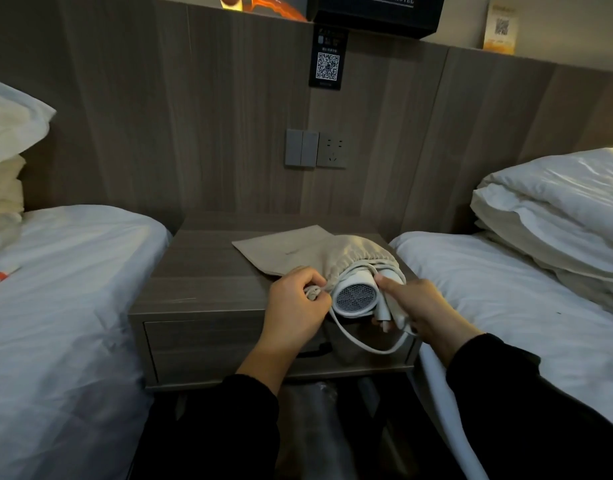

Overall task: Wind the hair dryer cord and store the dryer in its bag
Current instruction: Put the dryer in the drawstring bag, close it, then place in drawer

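Head view: my left hand [297, 304] pinches the bag [327, 256] mouth; right hand [421, 308] grips dryer [355, 295] and cord [363, 342], half inside bag, on nightstand [201, 275].

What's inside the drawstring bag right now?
The white hair dryer sits partly inside the beige bag, its grille end and a loop of cord still outside. The fabric hides the dryer's front end and anything deeper in.
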{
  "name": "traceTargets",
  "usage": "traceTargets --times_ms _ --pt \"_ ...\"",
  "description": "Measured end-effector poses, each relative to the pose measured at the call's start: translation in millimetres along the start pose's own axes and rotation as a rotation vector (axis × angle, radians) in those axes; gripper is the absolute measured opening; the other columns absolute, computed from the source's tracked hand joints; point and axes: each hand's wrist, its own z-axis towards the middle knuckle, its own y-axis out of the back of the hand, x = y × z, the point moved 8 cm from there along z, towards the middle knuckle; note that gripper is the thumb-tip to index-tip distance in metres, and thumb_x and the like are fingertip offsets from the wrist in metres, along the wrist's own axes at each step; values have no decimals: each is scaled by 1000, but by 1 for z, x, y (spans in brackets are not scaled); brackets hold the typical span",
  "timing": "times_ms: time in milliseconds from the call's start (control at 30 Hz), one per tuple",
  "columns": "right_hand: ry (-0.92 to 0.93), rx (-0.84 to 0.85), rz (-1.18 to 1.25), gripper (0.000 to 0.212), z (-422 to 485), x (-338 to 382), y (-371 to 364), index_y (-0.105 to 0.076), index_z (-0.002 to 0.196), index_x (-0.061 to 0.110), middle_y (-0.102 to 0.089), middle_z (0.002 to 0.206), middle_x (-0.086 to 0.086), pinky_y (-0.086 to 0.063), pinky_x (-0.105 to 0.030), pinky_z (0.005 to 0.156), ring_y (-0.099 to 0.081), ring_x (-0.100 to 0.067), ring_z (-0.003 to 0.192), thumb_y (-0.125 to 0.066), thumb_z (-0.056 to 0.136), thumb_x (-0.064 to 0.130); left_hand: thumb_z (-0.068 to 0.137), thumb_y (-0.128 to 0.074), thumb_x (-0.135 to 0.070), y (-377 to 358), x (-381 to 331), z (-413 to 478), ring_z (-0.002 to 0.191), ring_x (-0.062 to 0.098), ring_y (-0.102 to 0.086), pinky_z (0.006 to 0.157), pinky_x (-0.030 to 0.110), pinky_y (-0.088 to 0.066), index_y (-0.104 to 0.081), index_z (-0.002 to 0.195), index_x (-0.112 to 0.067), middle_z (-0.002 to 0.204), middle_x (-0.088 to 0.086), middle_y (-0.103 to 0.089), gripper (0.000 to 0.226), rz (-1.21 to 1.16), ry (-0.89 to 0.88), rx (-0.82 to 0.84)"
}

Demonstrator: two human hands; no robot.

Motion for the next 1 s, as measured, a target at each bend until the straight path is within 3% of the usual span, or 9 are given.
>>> traceTargets --times_ms 133,233,367,500,600,733,800,900,1000 --pt "-102 74 186 39 2 -6 -8 -58 86 -10 -64 88 -33 -53 -40 38 -64 -38 58 -76 76 23 71 -63 -1 2 1 2 66 13 -54 60 20 -40 -61 72 -6 70 0 -59 5 53 -12 -7" --pt "-159 177 228 38 3 -8 -15 -57 103 -10 -60 81 -29 -45 -27 31 -60 -32 39 -66 85 22 73 -63 -5 2 8 3 66 17 -54 59 26 -40 -60 71 -6 68 2 -59 4 97 16 -26" --pt "-193 219 297 21 1 -6 -28 -54 106 5 -58 82 -20 -42 -23 28 -59 -27 34 -57 91 20 75 -65 -11 0 18 3 62 16 -53 57 29 -42 -57 69 -9 64 0 -58 10 96 121 -25" --pt "-153 161 243 33 6 -3 -30 -57 108 -3 -59 96 -28 -45 -26 30 -59 -35 55 -64 86 21 74 -64 -11 -8 8 1 63 14 -49 57 22 -37 -55 67 -10 63 -5 -52 12 122 -10 39" --pt "-117 97 229 35 8 1 -26 -57 95 -6 -63 92 -31 -50 -34 35 -62 -39 62 -71 80 22 71 -65 -8 -8 6 -3 64 13 -47 57 14 -33 -55 65 -9 62 -9 -47 11 85 -59 13" --pt "-64 12 158 54 11 -1 -18 -63 90 1 -69 91 -24 -56 -58 70 -68 -43 78 -81 55 38 71 -64 -5 -18 4 -5 64 9 -46 59 20 -33 -53 64 -13 61 -10 -46 16 105 -103 125" --pt "-31 -14 121 55 5 5 -16 -62 93 -1 -69 91 -18 -57 -52 75 -68 -37 81 -79 60 39 73 -64 -11 -16 5 -2 70 11 -47 63 26 -36 -52 66 -17 64 -12 -46 15 180 -106 137" --pt "21 -37 -22 42 -5 16 -15 -62 103 4 -66 94 -13 -51 -31 62 -62 -27 79 -69 78 37 76 -66 -25 -2 8 8 81 11 -50 71 27 -43 -55 83 -19 80 -9 -53 14 159 8 53" --pt "102 -54 -105 46 -8 25 -16 -62 107 3 -67 94 -13 -52 -33 69 -62 -26 83 -67 79 39 78 -67 -36 2 3 18 96 10 -51 83 28 -46 -55 111 -23 102 -8 -54 37 134 43 43"
